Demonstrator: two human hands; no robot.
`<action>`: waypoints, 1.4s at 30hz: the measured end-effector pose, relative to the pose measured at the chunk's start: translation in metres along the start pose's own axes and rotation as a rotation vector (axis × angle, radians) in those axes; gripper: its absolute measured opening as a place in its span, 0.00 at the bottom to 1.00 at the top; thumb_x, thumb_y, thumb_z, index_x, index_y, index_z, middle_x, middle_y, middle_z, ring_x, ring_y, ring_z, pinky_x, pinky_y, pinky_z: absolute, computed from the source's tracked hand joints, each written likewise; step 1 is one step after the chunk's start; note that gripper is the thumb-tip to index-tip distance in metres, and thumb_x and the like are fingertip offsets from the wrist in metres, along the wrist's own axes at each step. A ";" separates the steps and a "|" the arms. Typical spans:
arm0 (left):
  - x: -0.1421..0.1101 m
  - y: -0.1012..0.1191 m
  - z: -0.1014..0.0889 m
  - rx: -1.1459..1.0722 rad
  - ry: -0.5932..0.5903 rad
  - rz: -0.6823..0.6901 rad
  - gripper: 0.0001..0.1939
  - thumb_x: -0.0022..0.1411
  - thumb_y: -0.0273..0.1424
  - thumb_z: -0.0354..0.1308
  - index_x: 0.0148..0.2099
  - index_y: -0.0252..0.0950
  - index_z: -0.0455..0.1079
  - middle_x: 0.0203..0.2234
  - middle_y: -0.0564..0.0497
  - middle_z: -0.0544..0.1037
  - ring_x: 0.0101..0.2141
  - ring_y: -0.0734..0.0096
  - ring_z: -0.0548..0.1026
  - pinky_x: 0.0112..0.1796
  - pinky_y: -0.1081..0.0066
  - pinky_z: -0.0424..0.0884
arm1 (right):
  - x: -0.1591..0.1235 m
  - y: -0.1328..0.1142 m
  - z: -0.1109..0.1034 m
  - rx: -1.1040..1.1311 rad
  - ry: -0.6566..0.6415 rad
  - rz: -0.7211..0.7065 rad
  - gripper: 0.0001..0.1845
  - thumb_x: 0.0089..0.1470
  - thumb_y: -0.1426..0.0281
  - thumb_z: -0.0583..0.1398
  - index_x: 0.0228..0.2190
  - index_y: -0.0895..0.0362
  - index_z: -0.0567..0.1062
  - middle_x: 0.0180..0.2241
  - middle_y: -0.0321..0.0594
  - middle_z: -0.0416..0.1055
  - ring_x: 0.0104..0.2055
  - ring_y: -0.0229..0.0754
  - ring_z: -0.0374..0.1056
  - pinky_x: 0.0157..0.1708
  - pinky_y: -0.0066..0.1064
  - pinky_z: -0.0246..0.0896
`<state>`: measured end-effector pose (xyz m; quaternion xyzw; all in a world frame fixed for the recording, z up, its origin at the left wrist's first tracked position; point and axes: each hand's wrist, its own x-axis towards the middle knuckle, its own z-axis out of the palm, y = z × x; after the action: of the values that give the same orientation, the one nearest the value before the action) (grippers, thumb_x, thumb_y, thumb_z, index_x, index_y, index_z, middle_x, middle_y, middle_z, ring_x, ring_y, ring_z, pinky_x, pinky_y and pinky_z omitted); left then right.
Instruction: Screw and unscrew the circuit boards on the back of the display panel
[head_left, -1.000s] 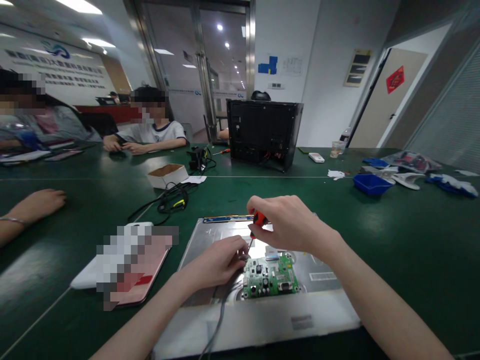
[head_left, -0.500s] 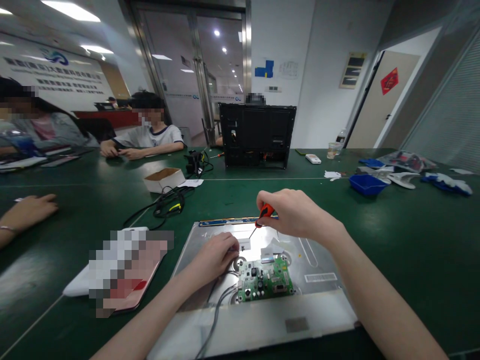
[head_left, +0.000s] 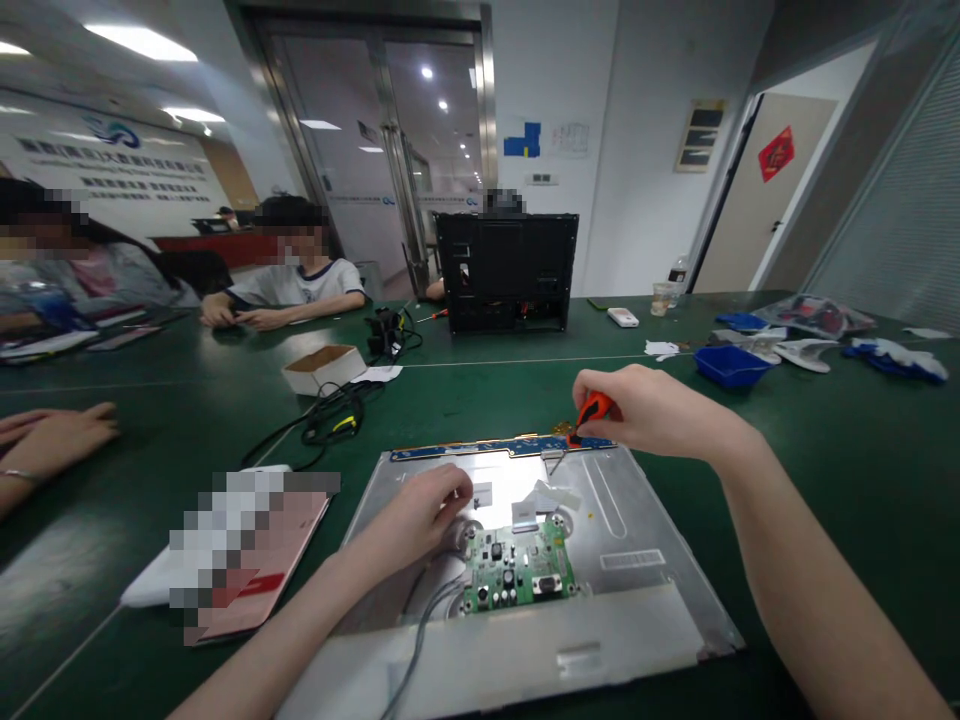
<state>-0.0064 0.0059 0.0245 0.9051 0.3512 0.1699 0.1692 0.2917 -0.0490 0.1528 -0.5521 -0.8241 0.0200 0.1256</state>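
A flat metal display panel (head_left: 645,590) lies in front of me, with a green circuit board (head_left: 517,565) on its middle. Along its far edge runs a narrow blue circuit strip (head_left: 487,447). My right hand (head_left: 652,405) is closed round the red-and-black handle of a screwdriver (head_left: 592,410); its thin shaft points down at the panel near the strip. My left hand (head_left: 431,505) rests on the panel left of the board, fingers curled together; what they hold, if anything, is hidden. Grey cables (head_left: 424,630) come off the board's left side.
Left of the panel lie a pink booklet (head_left: 259,600) and a white object beside it. Black cables (head_left: 326,425) and an open box (head_left: 322,370) sit further back. A black monitor housing (head_left: 510,270) stands opposite. A blue tray (head_left: 731,367) is at right. Another person's hands (head_left: 60,445) rest at far left.
My right hand has moved the screwdriver to the right, from over the panel's middle toward the right part of the blue strip. My left hand stays by the board.
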 end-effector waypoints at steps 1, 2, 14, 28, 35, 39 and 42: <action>0.004 0.005 0.000 -0.001 -0.010 0.022 0.07 0.61 0.24 0.48 0.34 0.36 0.67 0.31 0.49 0.74 0.32 0.67 0.71 0.34 0.70 0.65 | -0.003 0.006 -0.002 -0.006 -0.002 0.023 0.07 0.53 0.66 0.62 0.35 0.52 0.70 0.30 0.34 0.73 0.31 0.41 0.67 0.27 0.29 0.52; 0.009 0.011 0.000 0.000 -0.024 0.046 0.08 0.61 0.24 0.49 0.34 0.36 0.68 0.31 0.49 0.75 0.32 0.67 0.71 0.33 0.70 0.65 | -0.004 0.012 -0.003 -0.010 -0.002 0.042 0.07 0.53 0.66 0.62 0.34 0.52 0.70 0.30 0.35 0.73 0.31 0.41 0.67 0.27 0.29 0.53; 0.078 0.067 0.037 0.043 -0.254 0.348 0.13 0.57 0.16 0.53 0.35 0.35 0.75 0.30 0.50 0.79 0.31 0.68 0.75 0.33 0.73 0.66 | -0.008 0.026 -0.010 0.018 0.037 0.042 0.07 0.54 0.65 0.62 0.35 0.52 0.70 0.31 0.34 0.73 0.32 0.40 0.68 0.28 0.29 0.55; 0.070 0.054 0.041 -0.007 -0.251 0.231 0.08 0.59 0.19 0.55 0.36 0.35 0.72 0.29 0.51 0.78 0.30 0.68 0.73 0.31 0.74 0.64 | -0.003 0.019 -0.001 -0.017 -0.013 0.055 0.07 0.54 0.65 0.62 0.35 0.51 0.69 0.31 0.34 0.73 0.32 0.42 0.67 0.28 0.30 0.53; 0.070 0.052 0.045 0.082 -0.278 0.353 0.10 0.55 0.16 0.56 0.33 0.35 0.73 0.29 0.51 0.77 0.32 0.67 0.74 0.34 0.73 0.66 | -0.003 0.015 0.001 0.000 -0.031 0.012 0.07 0.53 0.67 0.61 0.36 0.51 0.70 0.32 0.35 0.73 0.33 0.42 0.67 0.29 0.30 0.54; 0.070 0.053 0.044 0.082 -0.270 0.356 0.10 0.55 0.16 0.56 0.34 0.36 0.73 0.29 0.51 0.77 0.32 0.68 0.74 0.34 0.73 0.66 | -0.002 0.015 0.002 0.001 -0.038 0.010 0.07 0.53 0.67 0.61 0.36 0.51 0.70 0.32 0.35 0.73 0.33 0.42 0.67 0.29 0.30 0.54; 0.070 0.052 0.044 0.039 -0.269 0.359 0.10 0.55 0.17 0.57 0.34 0.35 0.74 0.29 0.51 0.77 0.31 0.68 0.74 0.33 0.74 0.66 | -0.002 0.016 0.001 0.007 -0.038 0.013 0.07 0.54 0.67 0.61 0.36 0.51 0.69 0.32 0.35 0.73 0.33 0.42 0.67 0.30 0.30 0.54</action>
<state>0.0908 0.0097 0.0210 0.9706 0.1622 0.0683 0.1640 0.3062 -0.0447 0.1488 -0.5564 -0.8227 0.0342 0.1118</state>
